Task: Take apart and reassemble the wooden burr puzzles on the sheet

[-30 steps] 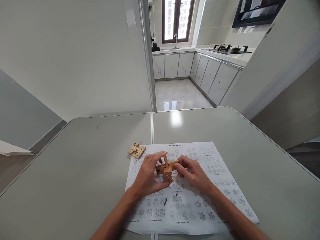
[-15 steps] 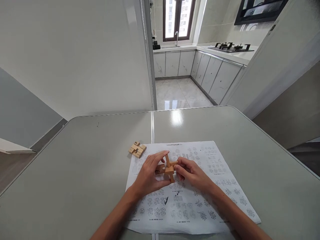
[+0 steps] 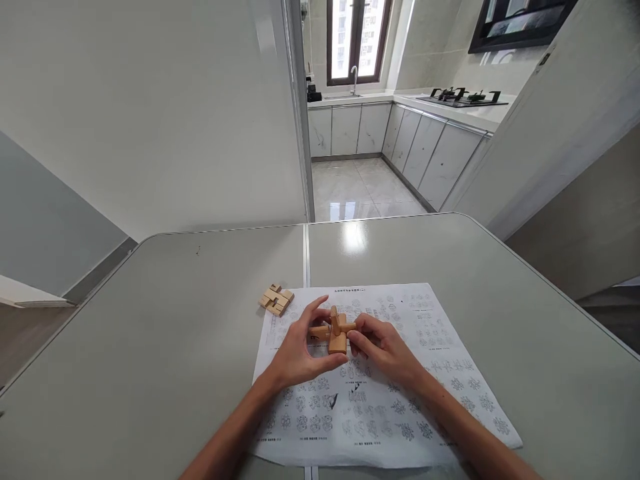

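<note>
A wooden interlocking puzzle (image 3: pixel 337 341) of crossed brown pieces is held just above the printed sheet (image 3: pixel 380 453). My right hand (image 3: pixel 383 347) pinches the puzzle's right-hand bar between thumb and fingers. Around its left side curves my left hand (image 3: pixel 297 347), thumb below and index finger raised, spread apart. Whether its other fingers touch the puzzle's left arm, which bears a dark mark, I cannot tell. Beyond my left hand, a flat wooden puzzle (image 3: pixel 277 300) with a dark numeral lies at the sheet's upper left corner.
The sheet shows rows of small puzzle diagrams and lies on a grey-green table (image 3: pixel 150 347) with a seam down its middle. Past the far edge, a doorway opens onto a kitchen with white cabinets (image 3: pixel 345 130) and a gas stove (image 3: pixel 465 97).
The wooden puzzle has turned in my right hand's pinch, so a broad flat piece now faces down toward me. My left thumb and index finger have come off the upright piece's two ends.
</note>
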`<state>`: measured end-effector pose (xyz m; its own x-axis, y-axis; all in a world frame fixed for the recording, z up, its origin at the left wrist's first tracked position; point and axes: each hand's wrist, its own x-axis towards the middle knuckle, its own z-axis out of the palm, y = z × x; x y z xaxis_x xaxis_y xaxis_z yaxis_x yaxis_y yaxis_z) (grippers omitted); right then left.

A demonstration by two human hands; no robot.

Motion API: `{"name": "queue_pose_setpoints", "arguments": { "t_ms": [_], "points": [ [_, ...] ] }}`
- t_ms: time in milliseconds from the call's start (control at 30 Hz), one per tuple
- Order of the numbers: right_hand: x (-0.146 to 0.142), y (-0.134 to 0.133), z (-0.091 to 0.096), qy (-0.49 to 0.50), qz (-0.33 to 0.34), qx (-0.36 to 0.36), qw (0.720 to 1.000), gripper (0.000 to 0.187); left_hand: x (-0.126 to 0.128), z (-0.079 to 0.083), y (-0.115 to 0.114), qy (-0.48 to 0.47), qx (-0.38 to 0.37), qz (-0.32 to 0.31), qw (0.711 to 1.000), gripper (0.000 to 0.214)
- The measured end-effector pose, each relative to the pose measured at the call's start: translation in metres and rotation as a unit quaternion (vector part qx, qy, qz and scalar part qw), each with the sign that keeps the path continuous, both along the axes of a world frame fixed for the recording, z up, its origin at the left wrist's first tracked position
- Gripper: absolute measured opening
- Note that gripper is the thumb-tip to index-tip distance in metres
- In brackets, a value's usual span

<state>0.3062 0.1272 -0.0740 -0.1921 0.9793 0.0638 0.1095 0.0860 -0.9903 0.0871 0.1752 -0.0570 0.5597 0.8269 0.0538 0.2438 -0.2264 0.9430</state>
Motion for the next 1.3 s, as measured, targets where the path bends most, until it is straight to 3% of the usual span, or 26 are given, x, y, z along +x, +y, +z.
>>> {"name": "queue_pose_setpoints", "arguments": {
  "t_ms": [300, 467, 600, 733, 833, 933, 1100, 1300],
  "points": [
    [-0.003, -0.001, -0.002, -0.079, -0.001, 0.046, 0.996, 0.028, -0.001, 0.000, 0.000, -0.064, -0.041, 0.009, 0.997, 0.088],
    [-0.005, -0.002, -0.001, -0.105, 0.005, 0.051, 0.993, 0.025, -0.002, -0.004, 0.004, -0.132, -0.028, 0.033, 0.990, 0.084],
    [-0.006, -0.003, -0.001, -0.112, -0.003, 0.052, 0.992, 0.027, -0.004, -0.002, 0.010, -0.139, 0.040, 0.133, 0.980, 0.076],
    [-0.005, -0.002, -0.001, -0.093, -0.024, 0.032, 0.995, 0.030, -0.009, 0.001, 0.018, -0.017, 0.127, 0.270, 0.954, 0.076],
    [-0.004, 0.000, -0.001, -0.078, -0.038, 0.015, 0.996, 0.032, -0.014, -0.002, 0.024, 0.083, 0.162, 0.306, 0.934, 0.083],
    [-0.002, 0.002, 0.000, -0.047, -0.060, -0.004, 0.997, 0.035, -0.019, -0.009, 0.029, 0.159, 0.188, 0.302, 0.921, 0.082],
    [0.000, 0.004, 0.002, 0.014, -0.087, -0.034, 0.995, 0.038, -0.020, -0.015, 0.030, 0.246, 0.248, 0.227, 0.909, 0.080],
    [0.000, 0.005, 0.000, 0.024, -0.092, -0.033, 0.995, 0.040, -0.019, -0.014, 0.029, 0.279, 0.287, 0.163, 0.902, 0.068]
  ]
}}
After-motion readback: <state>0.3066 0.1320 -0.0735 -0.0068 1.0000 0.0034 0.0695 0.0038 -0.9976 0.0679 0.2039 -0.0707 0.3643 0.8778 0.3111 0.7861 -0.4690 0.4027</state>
